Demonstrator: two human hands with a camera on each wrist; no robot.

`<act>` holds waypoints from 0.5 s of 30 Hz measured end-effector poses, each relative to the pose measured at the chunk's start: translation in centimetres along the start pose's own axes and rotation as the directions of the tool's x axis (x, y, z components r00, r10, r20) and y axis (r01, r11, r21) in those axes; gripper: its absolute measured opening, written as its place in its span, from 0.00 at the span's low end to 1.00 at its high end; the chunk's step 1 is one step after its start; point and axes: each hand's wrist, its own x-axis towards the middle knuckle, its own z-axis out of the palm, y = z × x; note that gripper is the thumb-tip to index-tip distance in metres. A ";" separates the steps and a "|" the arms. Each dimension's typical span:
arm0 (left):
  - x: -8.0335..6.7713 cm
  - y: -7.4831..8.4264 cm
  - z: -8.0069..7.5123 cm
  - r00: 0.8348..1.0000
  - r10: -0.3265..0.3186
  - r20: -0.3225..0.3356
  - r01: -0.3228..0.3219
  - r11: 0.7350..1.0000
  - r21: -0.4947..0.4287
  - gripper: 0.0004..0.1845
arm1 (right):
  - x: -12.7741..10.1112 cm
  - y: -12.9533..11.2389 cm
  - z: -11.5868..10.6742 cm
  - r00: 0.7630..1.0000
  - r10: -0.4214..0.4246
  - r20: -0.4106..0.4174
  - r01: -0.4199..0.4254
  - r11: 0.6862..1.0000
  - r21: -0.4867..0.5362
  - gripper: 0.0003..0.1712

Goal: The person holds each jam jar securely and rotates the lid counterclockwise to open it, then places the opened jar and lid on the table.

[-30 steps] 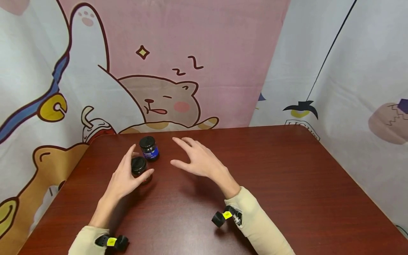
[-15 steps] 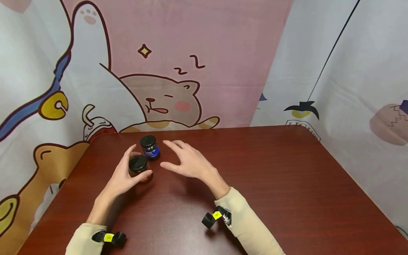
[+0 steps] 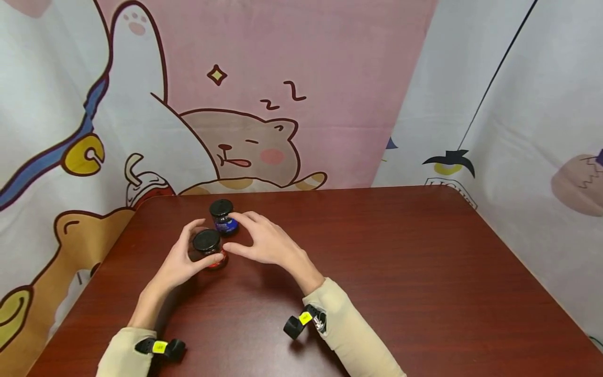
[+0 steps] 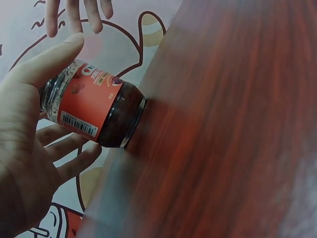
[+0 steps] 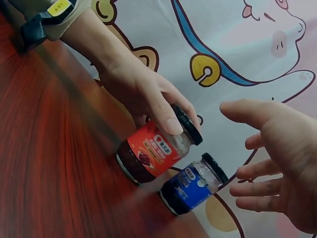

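Left of centre in the head view: left hand [image 3: 181, 264], curled round the red-label jar [image 3: 208, 248], thumb on the near side, fingers on the far side. Grips it by the glass just under the black lid, as the left wrist view confirms, with the thumb lying along the jar [image 4: 91, 106] and the fingers of that hand [image 4: 25, 163] cupped behind. Stands upright on the dark red table [image 3: 400, 262], base down on the wood in the right wrist view [image 5: 153, 151].

Just behind and slightly right of it: the blue-label jar [image 3: 222, 214], also upright and capped in black, close beside the red one, held by nothing. Looks just apart from its neighbour in the right wrist view [image 5: 190, 188], though too close to call for certain.

Right of the jars: right hand [image 3: 266, 243], fingers loosely spread and lightly bent, grasping nothing. Reaches over toward both jars, fingertips near the blue one, thumb pointing at the red one; shows a clear gap to the jars in the right wrist view [image 5: 282, 163].

Judged as the step in hand: steadying the red jar with the left while bringing the right in. Called for next, by that reading: a firm left-hand hold on the glass and a clean right-hand approach to one lid, without nudging the neighbouring jar.

Behind the table, across the upper frame: a cartoon backdrop [image 3: 282, 63].
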 end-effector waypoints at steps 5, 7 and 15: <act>-0.2 -0.7 -0.3 0.998 -0.046 0.032 0.047 0.999 -0.011 0.51 | 0.6 -0.3 0.8 1.000 -0.008 0.007 0.008 0.999 0.046 0.42; -0.3 -0.9 -0.4 0.997 -0.069 0.046 0.069 0.998 -0.013 0.51 | 0.9 -0.5 1.1 1.000 -0.014 0.015 0.013 0.998 0.063 0.42; -0.3 -1.1 -0.4 0.993 -0.072 0.094 0.073 0.997 -0.001 0.52 | 1.8 -0.9 2.3 1.000 -0.014 0.023 0.012 0.995 0.095 0.43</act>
